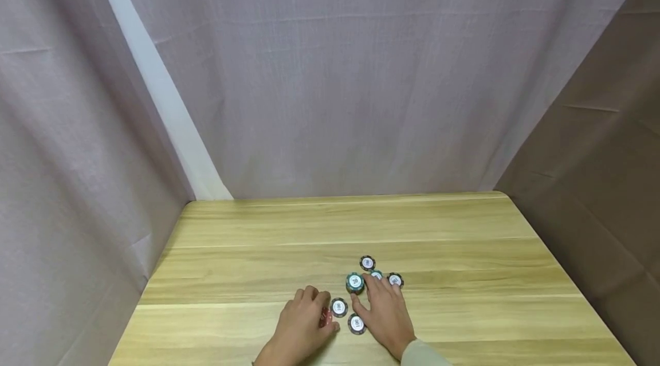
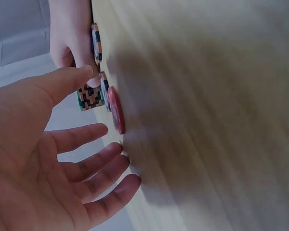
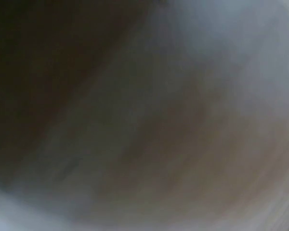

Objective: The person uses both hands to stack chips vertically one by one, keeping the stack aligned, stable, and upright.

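My left hand (image 1: 299,326) (image 2: 38,163) is over the table with fingers spread and bent, around a red chip (image 1: 325,317) (image 2: 116,110); the left wrist view shows thumb and fingers apart, without a grip on it. A black-and-white chip (image 1: 338,307) lies just right of the red one. My right hand (image 1: 384,314) (image 2: 72,31) rests low, its thumb and index finger beside a green-topped stack marked 20 (image 1: 354,282) (image 2: 90,100); whether they touch it is unclear. Its fingers partly cover a green chip (image 1: 376,275). The right wrist view is dark and blurred.
Black-and-white chips lie behind the stack (image 1: 367,263), at the right hand's fingers (image 1: 396,279) and between the hands (image 1: 356,323). The wooden table (image 1: 232,263) meets grey curtains (image 1: 330,97) at its back and sides.
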`<state>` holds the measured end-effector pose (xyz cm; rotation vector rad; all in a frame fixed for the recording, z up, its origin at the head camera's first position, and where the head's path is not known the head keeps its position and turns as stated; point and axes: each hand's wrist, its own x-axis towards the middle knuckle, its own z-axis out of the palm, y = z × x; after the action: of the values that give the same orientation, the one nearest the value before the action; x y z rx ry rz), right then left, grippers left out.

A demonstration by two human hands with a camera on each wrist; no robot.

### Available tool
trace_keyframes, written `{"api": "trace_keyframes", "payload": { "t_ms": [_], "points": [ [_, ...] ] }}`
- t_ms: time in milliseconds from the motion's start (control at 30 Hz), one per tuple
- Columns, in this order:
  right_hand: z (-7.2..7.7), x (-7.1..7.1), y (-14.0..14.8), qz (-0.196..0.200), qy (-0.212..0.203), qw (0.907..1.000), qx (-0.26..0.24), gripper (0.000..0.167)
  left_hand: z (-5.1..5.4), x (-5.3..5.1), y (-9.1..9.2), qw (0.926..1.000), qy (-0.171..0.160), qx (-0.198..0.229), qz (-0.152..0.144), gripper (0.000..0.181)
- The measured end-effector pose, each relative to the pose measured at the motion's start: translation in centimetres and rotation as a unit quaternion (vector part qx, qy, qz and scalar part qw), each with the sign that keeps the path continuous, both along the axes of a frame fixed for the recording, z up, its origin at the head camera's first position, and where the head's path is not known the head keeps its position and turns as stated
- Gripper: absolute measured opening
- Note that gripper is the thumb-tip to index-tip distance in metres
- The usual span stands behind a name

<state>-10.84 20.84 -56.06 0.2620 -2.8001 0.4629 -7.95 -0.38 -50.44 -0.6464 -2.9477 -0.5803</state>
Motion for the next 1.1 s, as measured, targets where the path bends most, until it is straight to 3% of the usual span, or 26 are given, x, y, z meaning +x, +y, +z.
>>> {"api": "trace_keyframes", "payload": {
  "t_ms": [267, 567, 767, 900, 1100],
  "points": [
    [0.1, 0.0, 0.0, 0.003, 0.001, 1.0, 0.001, 0.051, -0.6, 0.6, -0.1, 0.9997, -0.021, -0.005, -0.014, 0.051],
    [-0.1, -0.2, 0.1, 0.007, 0.013, 0.9999, 0.003, 0.051, -1.5, -0.2, 0.4, 0.9997, 0.008, 0.017, -0.016, 0.05],
    [-0.3, 0.0, 0.2, 0.008, 0.016, 0.9998, 0.0, 0.05, -1.9, -0.6, 0.9, 0.9993, 0.017, 0.033, -0.004, 0.035],
    [-0.3, 0.0, 0.4, 0.007, 0.022, 0.9997, -0.001, 0.048, -1.8, -0.7, 1.1, 0.9995, 0.008, 0.031, 0.0, 0.031],
    [-0.4, -0.1, 0.2, 0.01, 0.029, 0.9995, 0.0, 0.047, -0.9, -0.1, 1.3, 0.9998, -0.006, -0.018, 0.009, 0.036]
  ]
}}
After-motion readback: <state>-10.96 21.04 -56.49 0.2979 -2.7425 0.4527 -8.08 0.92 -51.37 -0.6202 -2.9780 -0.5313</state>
